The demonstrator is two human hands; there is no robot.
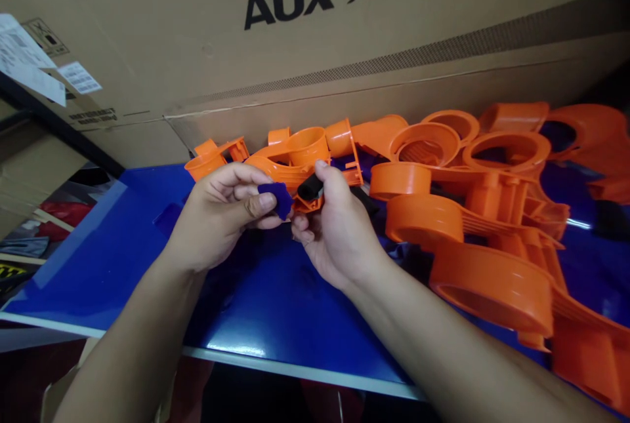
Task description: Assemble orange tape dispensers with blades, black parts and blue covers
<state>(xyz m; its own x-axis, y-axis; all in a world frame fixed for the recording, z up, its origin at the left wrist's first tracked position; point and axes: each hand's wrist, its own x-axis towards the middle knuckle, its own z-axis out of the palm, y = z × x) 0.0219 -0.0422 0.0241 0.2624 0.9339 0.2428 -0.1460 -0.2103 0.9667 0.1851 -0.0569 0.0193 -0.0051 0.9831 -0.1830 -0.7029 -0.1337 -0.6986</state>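
My left hand [224, 210] pinches a small, flat, dark blue piece [276, 201] with an uneven edge between thumb and fingers. Close beside it, my right hand [339, 220] is closed around an orange plastic part [308, 203] that carries a short black tube [310, 185]. The thumb lies along the tube, and the palm hides much of the part. Just behind both hands lies an orange plastic frame [305, 147] with round rings. Both hands are above the blue tabletop [266, 305].
Several orange ringed frames [492, 285] are piled along the right and back of the table. A large cardboard box [207, 49] marked AUX stands behind them. A dark metal bar [59, 124] runs at the left, and the table's pale front edge [295, 370] is near me.
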